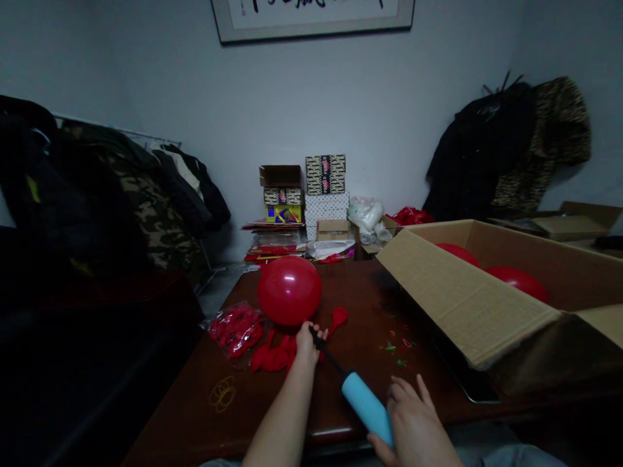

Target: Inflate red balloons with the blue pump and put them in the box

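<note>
A round inflated red balloon (pixel 289 290) stands above the table at the far end of my left hand (pixel 308 342). The fingers of that hand are closed around the balloon's neck and the black nozzle of a light-blue hand pump (pixel 366 405). The pump slants down toward me on the right. Beside its lower end is my right hand (pixel 413 415), with fingers stretched and apart and the thumb near the pump's end; the pump's rear end is hidden. Limp red balloons (pixel 272 355) lie under and around my left hand.
A clear bag of red balloons (pixel 237 329) lies left, with yellow rubber bands (pixel 222 394) nearer me. Small coloured bands (pixel 390 346) lie right of the pump. An open cardboard box (pixel 467 298) holding red balloons (pixel 516 281) takes up the right. Stacked boxes (pixel 326 207) stand behind the table.
</note>
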Tool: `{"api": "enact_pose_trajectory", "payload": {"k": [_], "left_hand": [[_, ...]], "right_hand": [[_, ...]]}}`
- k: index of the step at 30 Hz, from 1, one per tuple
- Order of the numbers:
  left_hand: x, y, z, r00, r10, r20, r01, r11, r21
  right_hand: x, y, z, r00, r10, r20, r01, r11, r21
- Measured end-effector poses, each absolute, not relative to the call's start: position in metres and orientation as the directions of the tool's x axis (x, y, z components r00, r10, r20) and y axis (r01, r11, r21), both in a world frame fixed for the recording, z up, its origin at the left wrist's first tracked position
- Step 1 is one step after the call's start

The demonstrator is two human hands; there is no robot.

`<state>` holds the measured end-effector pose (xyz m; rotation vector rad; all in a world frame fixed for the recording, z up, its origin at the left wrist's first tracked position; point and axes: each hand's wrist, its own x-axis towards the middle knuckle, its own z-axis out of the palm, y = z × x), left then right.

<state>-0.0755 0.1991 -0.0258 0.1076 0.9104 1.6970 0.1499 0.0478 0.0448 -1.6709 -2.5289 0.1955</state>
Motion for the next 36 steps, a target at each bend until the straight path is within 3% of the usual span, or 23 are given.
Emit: {"api": "enact_pose_trajectory", "payload": {"k": [10, 36], "left_hand": [[-0.078, 0.195, -0.017, -0.325, 0.858, -0.399, -0.827, -0.053, 0.56], [-0.069, 0.185, -0.018, -0.282, 0.874, -0.395, -0.845, -0.032, 0.534]], "right_hand": [[0.159, 0.043, 0.06, -0.379, 0.925, -0.01, 0.903, 0.367, -0.224], [0.092, 0.084, 0.071, -0.372, 0.925, 0.07, 0.917, 0.379, -0.126]]}}
